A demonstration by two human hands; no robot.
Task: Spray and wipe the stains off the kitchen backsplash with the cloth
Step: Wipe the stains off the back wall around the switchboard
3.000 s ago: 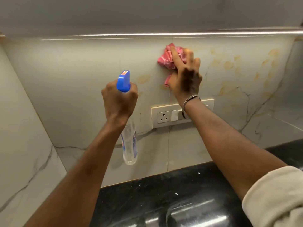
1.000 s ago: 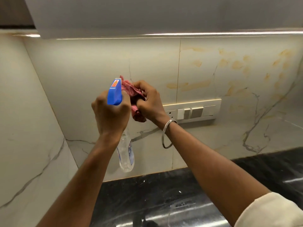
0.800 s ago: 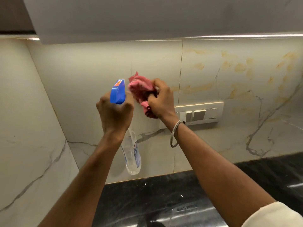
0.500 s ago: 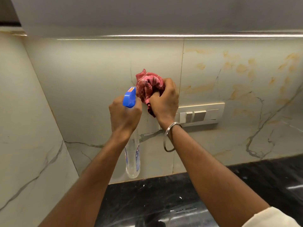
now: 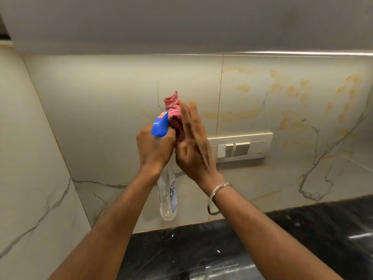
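Left hand: We see the left hand (image 5: 155,150) curled tight round the neck of the spray bottle (image 5: 168,199), held up in front of the wall.
Spray bottle: We see a blue top poking up above the fist. The clear body hangs down below it. The blue top touches the cloth.
Right hand: The right hand (image 5: 191,150) is just beside the left one. Its fingers (image 5: 189,120) are straight and point up, flat against the cloth. The thumb sits low by the cloth. We cannot tell if it pinches.
Cloth: The pink cloth (image 5: 173,110) is bunched up between our two hands. A bit of it sticks out on top.
Backsplash: The backsplash (image 5: 101,98) is pale with thin grey lines, right behind the hands.
Stains: We see yellow-orange stains (image 5: 232,116) to the right of the hands. More are dotted farther right.
Switch plate: A cream switch plate (image 5: 240,147) is on the wall, just right of the right hand.
Bangle: A silver bangle (image 5: 217,199) hangs on the right wrist.
Counter: A shiny black counter (image 5: 201,249) lies under the arms.
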